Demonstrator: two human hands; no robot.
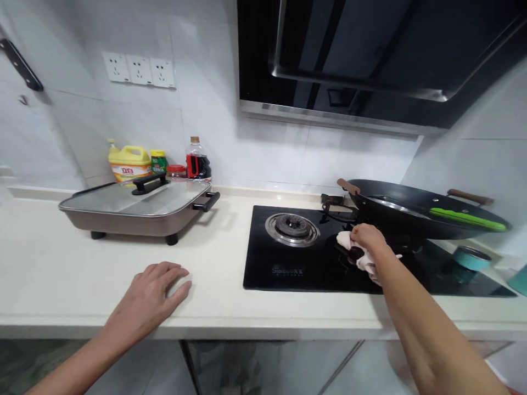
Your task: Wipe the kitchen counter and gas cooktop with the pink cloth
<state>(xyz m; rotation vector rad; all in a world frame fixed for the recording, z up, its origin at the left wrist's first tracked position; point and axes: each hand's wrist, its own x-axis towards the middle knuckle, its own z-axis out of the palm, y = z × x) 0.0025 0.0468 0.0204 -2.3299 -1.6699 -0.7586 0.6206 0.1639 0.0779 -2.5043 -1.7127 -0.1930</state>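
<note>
My right hand (368, 240) is closed on a crumpled white cloth (366, 263), which touches the black glass gas stove (317, 277) around a dark control knob (354, 253). Part of the cloth is hidden under my fingers. To the left of it, the stove's round burner (293, 228) is bare, without a pan support. My left hand (154, 291) rests on the white countertop (218, 258) near its front edge, fingers loosely apart and holding nothing.
A large black wok (395, 219) with a green-handled utensil (467, 218) sits on the right burner. Beside it stands a teal tin (471, 258). On the left is a lidded electric pan (135, 222), with bottles (198, 162) behind. A range hood (341, 118) hangs above.
</note>
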